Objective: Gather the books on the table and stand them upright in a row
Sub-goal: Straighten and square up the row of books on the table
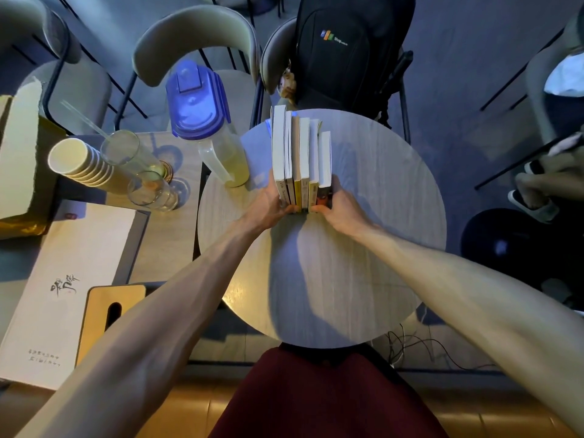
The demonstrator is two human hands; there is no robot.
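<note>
Round table (379, 222), books (301, 159) upright in a row — left hand (272, 207), right hand (340, 210) gripping its two sides.

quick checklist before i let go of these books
1. Books upright, side by side: ok.
2. Left hand and right hand each have a grip on one side of the row: ok.
3. Near ends flush: cannot tell, fingers cover them.
4. Far end of the row inside the round table rim: cannot tell from this angle.
5. Pitcher apart from the row: ok.
6. Stray books lying elsewhere on the table: ok, none in view.
</note>
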